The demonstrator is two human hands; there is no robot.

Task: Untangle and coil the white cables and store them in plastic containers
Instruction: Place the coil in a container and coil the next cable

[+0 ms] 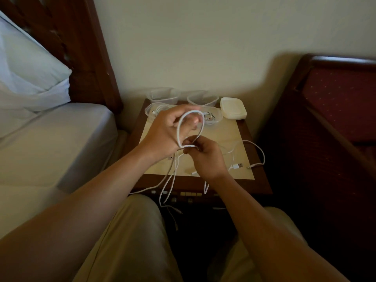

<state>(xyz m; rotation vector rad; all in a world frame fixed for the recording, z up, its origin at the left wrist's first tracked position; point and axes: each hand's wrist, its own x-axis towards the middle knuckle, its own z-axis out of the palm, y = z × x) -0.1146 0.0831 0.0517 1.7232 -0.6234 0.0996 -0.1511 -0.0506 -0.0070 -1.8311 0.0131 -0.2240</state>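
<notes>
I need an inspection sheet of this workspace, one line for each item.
Surface: small wooden bedside table with pale top.
Job's things: four clear plastic containers; two at the back look empty, two nearer ones hold coiled cables.
Clutter: stack of white square lids.
Hands: left hand and right hand both hold a white cable loop.
Cables: loose white cables on the table, some hanging over its front edge.
Surroundings: bed, cream wall.

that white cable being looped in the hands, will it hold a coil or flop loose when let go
Likely floppy: the white cable droops in slack strands over the table edge. Its loop keeps shape only where the left hand and right hand pinch it, so it would probably spring open if released. It looks thin and light.
</notes>
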